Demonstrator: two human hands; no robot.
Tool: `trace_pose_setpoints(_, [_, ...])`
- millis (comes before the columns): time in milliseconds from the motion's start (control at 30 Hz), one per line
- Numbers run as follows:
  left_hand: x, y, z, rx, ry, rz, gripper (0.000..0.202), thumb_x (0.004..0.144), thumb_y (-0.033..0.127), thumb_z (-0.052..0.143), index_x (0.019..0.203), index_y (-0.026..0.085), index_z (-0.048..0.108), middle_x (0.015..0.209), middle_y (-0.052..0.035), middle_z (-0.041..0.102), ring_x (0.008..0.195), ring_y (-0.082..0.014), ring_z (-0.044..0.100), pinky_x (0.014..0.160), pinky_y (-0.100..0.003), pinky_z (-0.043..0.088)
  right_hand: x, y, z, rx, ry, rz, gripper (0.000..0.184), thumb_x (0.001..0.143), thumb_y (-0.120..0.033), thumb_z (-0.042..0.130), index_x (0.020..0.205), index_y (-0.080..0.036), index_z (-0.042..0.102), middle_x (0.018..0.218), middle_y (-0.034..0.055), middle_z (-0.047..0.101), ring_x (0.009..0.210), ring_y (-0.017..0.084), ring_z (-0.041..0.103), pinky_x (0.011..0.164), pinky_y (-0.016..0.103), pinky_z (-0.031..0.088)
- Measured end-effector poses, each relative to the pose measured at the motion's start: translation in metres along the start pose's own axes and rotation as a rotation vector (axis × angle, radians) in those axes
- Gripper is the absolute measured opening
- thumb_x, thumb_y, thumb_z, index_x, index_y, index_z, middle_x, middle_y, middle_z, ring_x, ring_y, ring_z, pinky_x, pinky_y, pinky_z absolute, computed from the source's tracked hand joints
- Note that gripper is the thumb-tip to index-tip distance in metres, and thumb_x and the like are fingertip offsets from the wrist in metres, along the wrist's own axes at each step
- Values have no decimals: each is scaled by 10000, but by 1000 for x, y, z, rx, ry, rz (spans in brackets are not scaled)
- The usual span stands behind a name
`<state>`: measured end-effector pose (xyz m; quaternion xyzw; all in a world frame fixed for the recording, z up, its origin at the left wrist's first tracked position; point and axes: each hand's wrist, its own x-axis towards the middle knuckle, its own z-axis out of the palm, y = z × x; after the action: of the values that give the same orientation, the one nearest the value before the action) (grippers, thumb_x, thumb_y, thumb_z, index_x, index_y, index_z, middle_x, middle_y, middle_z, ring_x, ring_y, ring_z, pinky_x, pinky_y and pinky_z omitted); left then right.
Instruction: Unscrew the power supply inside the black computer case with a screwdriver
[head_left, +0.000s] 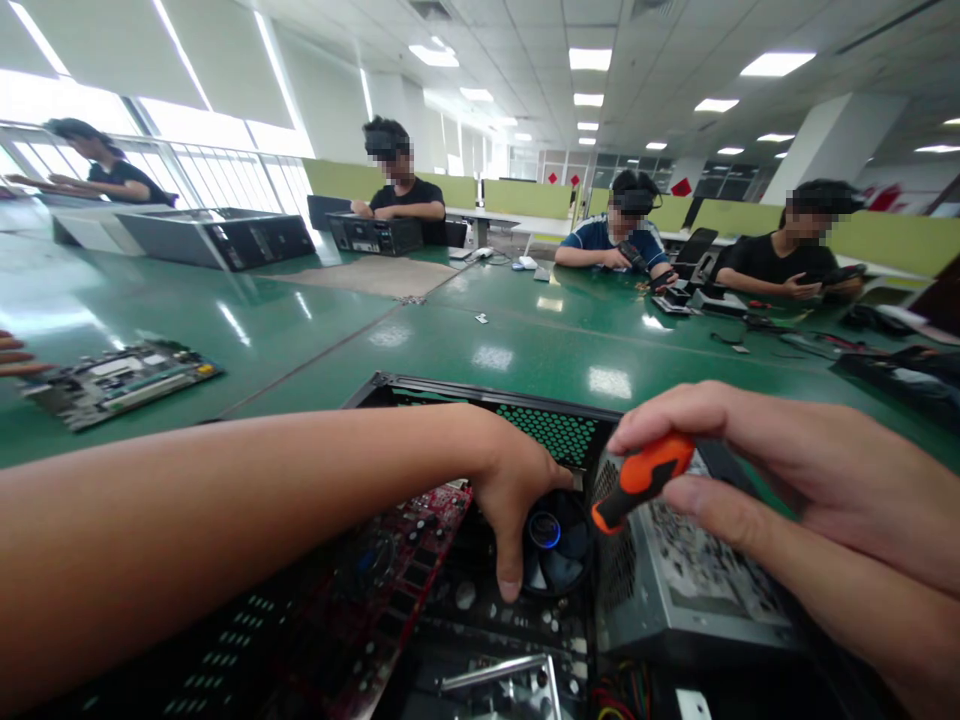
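Note:
An open black computer case [480, 395] lies before me on the green table [465, 340]. My left hand [517, 480] reaches across into it, fingers curled around the round CPU cooler fan [559, 545] with its blue centre. My right hand [757, 470] grips an orange-and-black screwdriver handle [637, 480], tip pointing down toward the fan. A red motherboard [405, 550] sits left of the fan. A grey metal power supply [682, 580] fills the case's right side.
A loose green circuit board [120, 378] lies at the left, with another person's fingertips [15, 355] beside it. Other computer cases [225, 238] stand further back. Several people sit around the far side with tools and cables [750, 335].

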<state>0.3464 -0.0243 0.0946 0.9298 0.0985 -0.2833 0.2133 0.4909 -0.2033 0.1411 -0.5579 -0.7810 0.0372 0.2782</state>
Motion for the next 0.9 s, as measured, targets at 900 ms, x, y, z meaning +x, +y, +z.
trace_pose_setpoints(900, [3,-1,-1,21,-52,15,1206,379,409,827,1481,204,383,1499,-111,458,1343,-343,466,1127,-407,362,16,17,14,-117,-59,-3,252,979,-205,456,1194,-258,578,1111,46,713,957,212,686,797,345,538])
